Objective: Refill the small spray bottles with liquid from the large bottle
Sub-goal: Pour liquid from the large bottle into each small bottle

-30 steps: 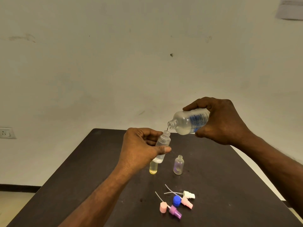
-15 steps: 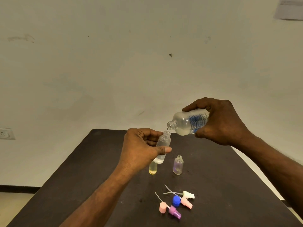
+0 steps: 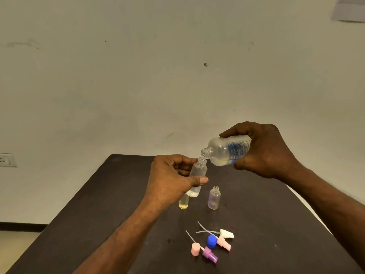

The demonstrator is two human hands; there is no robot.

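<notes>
Here the large bottle [image 3: 227, 150] is held tipped nearly on its side above the counter [image 3: 276, 224] by the right hand [image 3: 264, 151], whose fingers are wrapped round its labelled barrel, with its open mouth brought down to touch or almost touch the open neck of a small clear spray bottle [image 3: 197, 176]. That small bottle is kept raised and slightly tilted by the left hand [image 3: 169, 178], pinched at mid-body between the thumb and the curled fingers, and a little clear liquid can be seen at its bottom. Both bottles appear to be thin translucent plastic, so they are judged light and somewhat squeezable; a firm but gentle grip round the widest part of the barrel is called for, since too hard a squeeze could push liquid out in a spurt. Any spilled liquid would make the smooth walls slippery. The narrow neck leaves little room for error, so the mouths are best kept close together. Two more small bottles stand uncapped on the counter, a yellowish bottle [image 3: 183, 203] partly hidden behind the left hand and a faintly purple bottle [image 3: 214, 198] just beside it; being light and upright, they could be knocked over easily. The spray tops [image 3: 215, 243] lie loose nearer the viewer.
</notes>
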